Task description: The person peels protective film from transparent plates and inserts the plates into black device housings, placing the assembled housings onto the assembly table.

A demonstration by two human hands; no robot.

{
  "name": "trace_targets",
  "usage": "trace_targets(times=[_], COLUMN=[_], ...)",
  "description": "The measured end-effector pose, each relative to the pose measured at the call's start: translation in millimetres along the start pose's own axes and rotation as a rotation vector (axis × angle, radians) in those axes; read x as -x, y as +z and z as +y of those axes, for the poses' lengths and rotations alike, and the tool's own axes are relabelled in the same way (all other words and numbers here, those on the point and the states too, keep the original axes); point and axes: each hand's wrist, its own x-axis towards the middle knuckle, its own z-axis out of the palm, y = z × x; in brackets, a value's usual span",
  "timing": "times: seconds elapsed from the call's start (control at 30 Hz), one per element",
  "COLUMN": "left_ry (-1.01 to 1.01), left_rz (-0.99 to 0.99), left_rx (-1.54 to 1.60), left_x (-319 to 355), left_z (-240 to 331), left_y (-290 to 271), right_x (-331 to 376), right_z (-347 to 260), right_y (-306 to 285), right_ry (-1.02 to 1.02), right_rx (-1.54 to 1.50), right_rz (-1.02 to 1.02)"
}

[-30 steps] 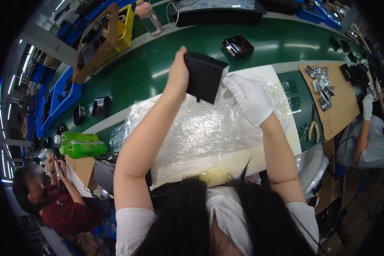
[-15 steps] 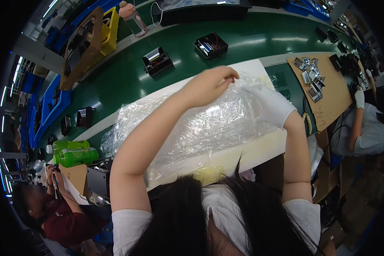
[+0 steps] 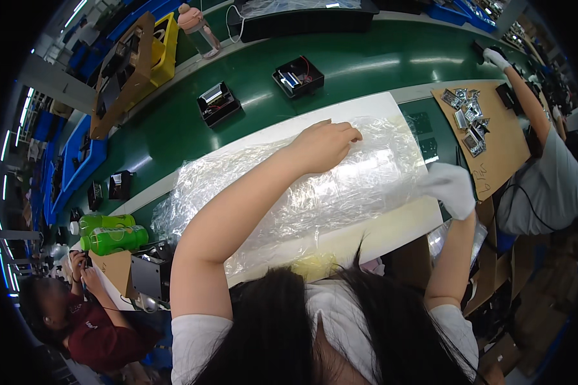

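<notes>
Crinkled clear plastic film (image 3: 315, 199) is spread over a white sheet (image 3: 372, 109) in front of me. My bare left hand (image 3: 327, 146) is on the film near its upper middle, fingers bent and drawn together on it. At the film's right edge is my right hand (image 3: 453, 190) in a white glove. Motion smears its fingers, so whether they grip the film does not show.
Open black boxes (image 3: 218, 106) with wires sit on the green conveyor (image 3: 372, 70). Metal parts (image 3: 472, 122) lie on cardboard (image 3: 501, 147) at right, beside a co-worker's outstretched arm (image 3: 526, 96). Green bottles (image 3: 115, 237) and another person (image 3: 90, 321) are at left.
My right hand has moved right and down, away from my left hand, which has lowered slightly. The black boxes have shifted left. The right-hand co-worker's arm has reached out over the conveyor.
</notes>
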Motion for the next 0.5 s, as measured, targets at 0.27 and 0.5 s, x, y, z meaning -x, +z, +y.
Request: trace_targets(times=[0.27, 0.5], left_ry=[-0.343, -0.564], left_rz=[0.743, 0.543], left_rx=[-0.199, 0.024], left_x=[-52, -47], left_z=[-56, -75], left_y=[-30, -30], right_x=[19, 3], right_z=[43, -16], right_y=[-7, 38], right_ry=[-0.43, -0.127], right_rx=[-0.37, -0.384], right_rz=[0.232, 0.109])
